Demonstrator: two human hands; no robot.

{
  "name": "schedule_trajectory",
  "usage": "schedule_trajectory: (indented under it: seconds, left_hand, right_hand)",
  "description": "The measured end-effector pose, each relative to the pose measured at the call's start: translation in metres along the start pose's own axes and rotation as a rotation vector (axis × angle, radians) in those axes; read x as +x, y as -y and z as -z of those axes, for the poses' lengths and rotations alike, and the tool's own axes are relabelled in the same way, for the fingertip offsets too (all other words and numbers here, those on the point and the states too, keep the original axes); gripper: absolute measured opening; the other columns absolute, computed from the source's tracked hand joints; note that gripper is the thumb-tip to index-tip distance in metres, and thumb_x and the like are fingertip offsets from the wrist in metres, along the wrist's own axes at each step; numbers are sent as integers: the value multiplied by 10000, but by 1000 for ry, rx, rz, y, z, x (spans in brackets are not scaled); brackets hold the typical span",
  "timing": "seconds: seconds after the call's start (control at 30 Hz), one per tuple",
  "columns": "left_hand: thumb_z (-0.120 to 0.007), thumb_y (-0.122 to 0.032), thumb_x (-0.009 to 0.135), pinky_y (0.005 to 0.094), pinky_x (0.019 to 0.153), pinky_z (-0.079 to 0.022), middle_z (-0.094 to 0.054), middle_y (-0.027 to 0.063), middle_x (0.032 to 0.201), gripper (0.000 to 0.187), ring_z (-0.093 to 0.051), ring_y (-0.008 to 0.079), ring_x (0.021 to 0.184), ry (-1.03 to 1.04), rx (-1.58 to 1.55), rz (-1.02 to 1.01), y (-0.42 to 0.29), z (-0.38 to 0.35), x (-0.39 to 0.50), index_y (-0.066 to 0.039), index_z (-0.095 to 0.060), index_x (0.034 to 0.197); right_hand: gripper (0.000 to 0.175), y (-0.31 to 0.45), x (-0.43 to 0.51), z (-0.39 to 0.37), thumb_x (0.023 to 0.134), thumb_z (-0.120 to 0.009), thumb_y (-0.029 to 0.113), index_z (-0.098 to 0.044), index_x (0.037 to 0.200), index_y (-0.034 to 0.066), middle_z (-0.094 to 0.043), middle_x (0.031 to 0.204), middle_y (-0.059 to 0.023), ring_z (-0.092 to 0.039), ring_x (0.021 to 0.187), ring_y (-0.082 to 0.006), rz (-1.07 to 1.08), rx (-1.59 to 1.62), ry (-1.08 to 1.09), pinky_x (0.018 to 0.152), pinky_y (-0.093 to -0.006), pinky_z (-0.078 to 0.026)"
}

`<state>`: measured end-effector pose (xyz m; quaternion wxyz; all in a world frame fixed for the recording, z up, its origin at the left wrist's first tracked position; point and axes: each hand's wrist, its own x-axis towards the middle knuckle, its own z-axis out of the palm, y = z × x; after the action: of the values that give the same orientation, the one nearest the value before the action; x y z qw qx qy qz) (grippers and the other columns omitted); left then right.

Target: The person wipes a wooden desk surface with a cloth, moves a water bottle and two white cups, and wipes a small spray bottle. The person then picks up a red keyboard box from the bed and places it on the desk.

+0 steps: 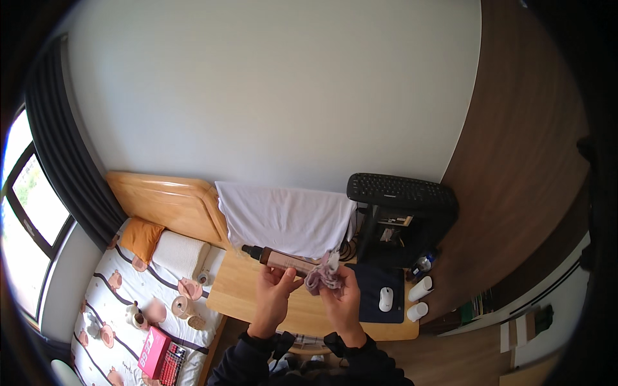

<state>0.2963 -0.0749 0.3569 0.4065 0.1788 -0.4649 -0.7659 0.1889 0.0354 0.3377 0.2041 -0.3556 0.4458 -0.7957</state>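
Observation:
My left hand (274, 295) is closed around a brown spray bottle (288, 261) with a black pump top and a pinkish label. The bottle lies nearly level above the wooden desk (241, 289), its top towards the left. At the bottle's right end, my right hand (344, 298) holds a crumpled mauve and white cloth (323, 276), which hides that end. Behind the bottle, a white cloth (287, 214) drapes over something at the back of the desk.
Right of my hands, a white mouse (386, 299) rests on a dark mouse pad (372, 314). A black keyboard (396, 188) tops a black case. Two white cylinders (419, 288) stand at the desk's right edge. Leftward, the bed (154, 294) bears plush toys, a pink box (155, 352) and a red-keyed keyboard (173, 365).

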Motion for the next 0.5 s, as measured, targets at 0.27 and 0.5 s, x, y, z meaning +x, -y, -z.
schedule_trajectory:
  seconds: [0.27, 0.5]
  left_hand:
    - [-617, -51, 1011, 380, 907, -606, -642, 103, 1254, 354, -670, 212, 1122, 38, 23, -8, -14, -1, 6, -51, -456, 1326]
    - [-580, -43, 1020, 413, 938, -606, -614, 169, 1335, 342, -656, 256, 1183, 183, 72, -45, -10, 6, 9, -26, -452, 1337]
  right_hand:
    - [262, 9, 6, -3, 974, -615, -55, -529, 1220, -33, -621, 1124, -80, -608, 1020, -113, 76, -115, 33, 927, -289, -506]
    - [339, 6, 2, 2, 914, -673, -79, -552, 1229, -41, -606, 1177, -99, -649, 1041, -145, -33, 56, -43, 883, -271, -551]
